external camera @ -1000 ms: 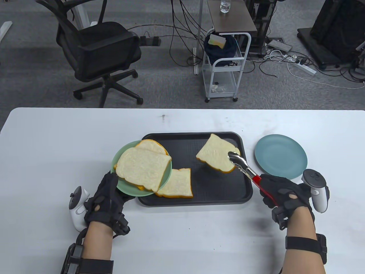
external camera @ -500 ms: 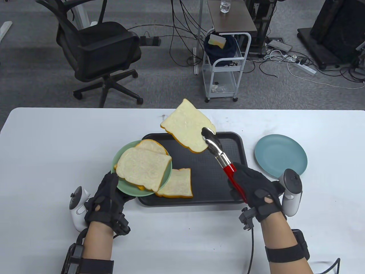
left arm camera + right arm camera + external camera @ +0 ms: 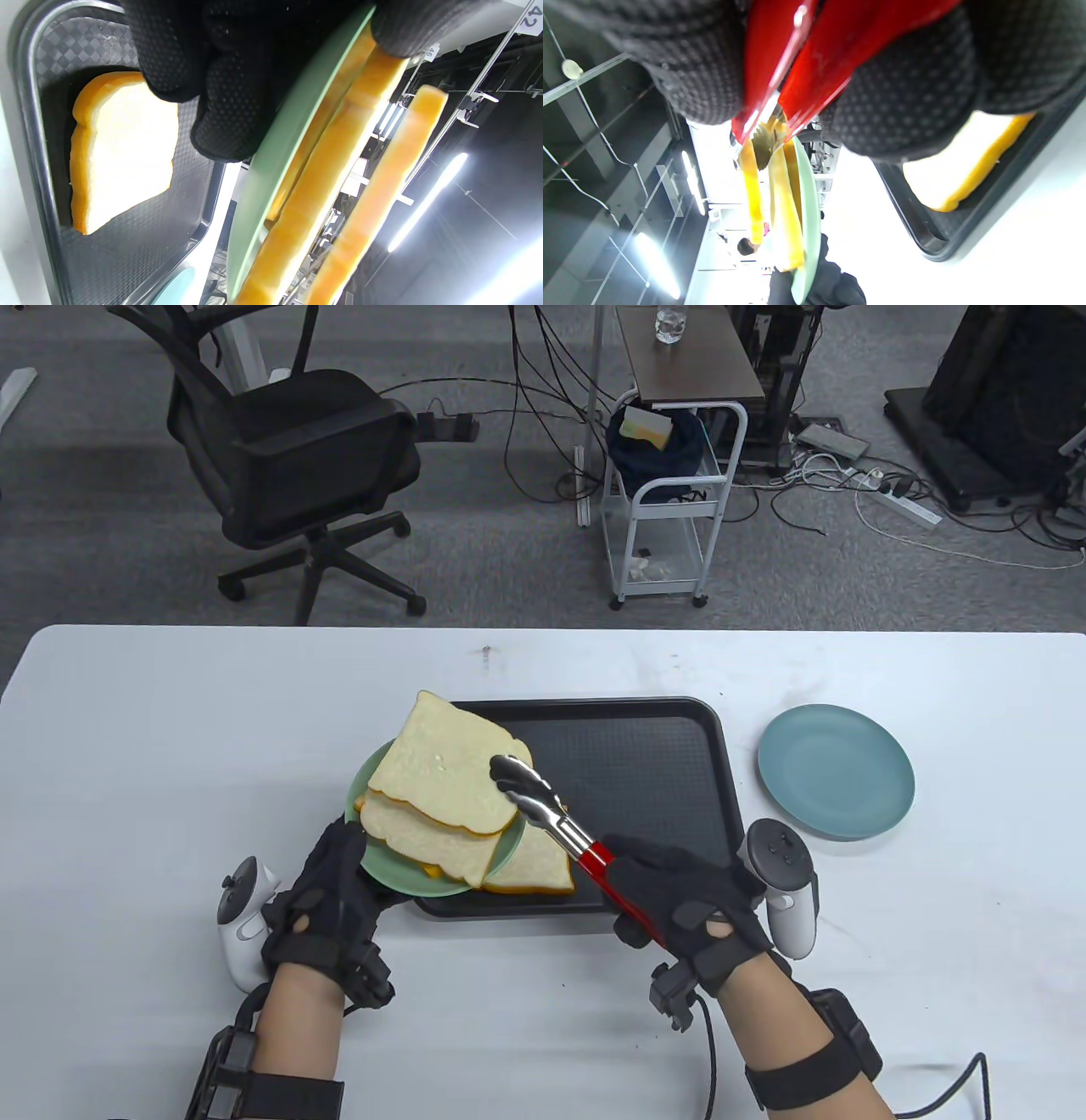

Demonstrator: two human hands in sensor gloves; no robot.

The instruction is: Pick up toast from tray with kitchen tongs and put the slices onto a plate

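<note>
Toast stack [image 3: 441,802] on left plate [image 3: 373,861], tray [image 3: 645,763] between it and right plate [image 3: 836,772]

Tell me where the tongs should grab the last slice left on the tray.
Judging by its pose, take the last slice at its right edge, coming in from the right over bare tray. It lies flat, and its left part sits under the green plate.

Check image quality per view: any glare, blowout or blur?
Table view: sharp, evenly lit, soft shadows. Left wrist view: ceiling lights flare, green plate edge soft, tray texture crisp. Right wrist view: table blown out white, red tongs handles blurred close up.
</note>
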